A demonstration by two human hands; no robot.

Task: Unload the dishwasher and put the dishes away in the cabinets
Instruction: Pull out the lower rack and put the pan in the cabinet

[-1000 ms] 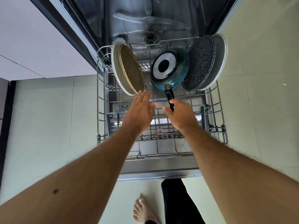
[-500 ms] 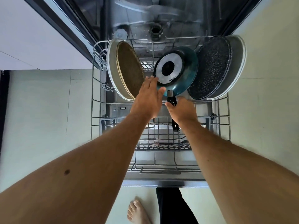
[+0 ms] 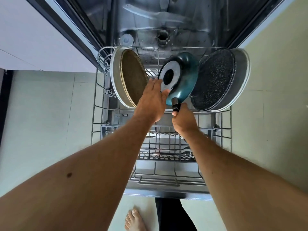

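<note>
A teal frying pan (image 3: 185,77) with a silver and black base stands on edge in the pulled-out lower rack (image 3: 98,107) of the dishwasher. My right hand (image 3: 183,120) grips its black handle (image 3: 176,105) from below. My left hand (image 3: 152,100) lies with straight fingers against the pan's base, at its left rim. Left of the pan stands a round tray with a brown face (image 3: 131,79). To the pan's right leans a dark speckled round pan (image 3: 215,80) against a grey one (image 3: 241,72).
The rack's near part holds a cutlery basket (image 3: 166,147) with forks and knives. The dishwasher tub (image 3: 158,22) opens beyond the rack, and its door (image 3: 166,190) lies flat below. Pale floor tiles lie on both sides. My bare foot (image 3: 135,220) stands before the door.
My right hand has closed on the pan's handle and the pan has tilted, its base turning left. My left hand moved forward onto the pan's base. The camera has come closer.
</note>
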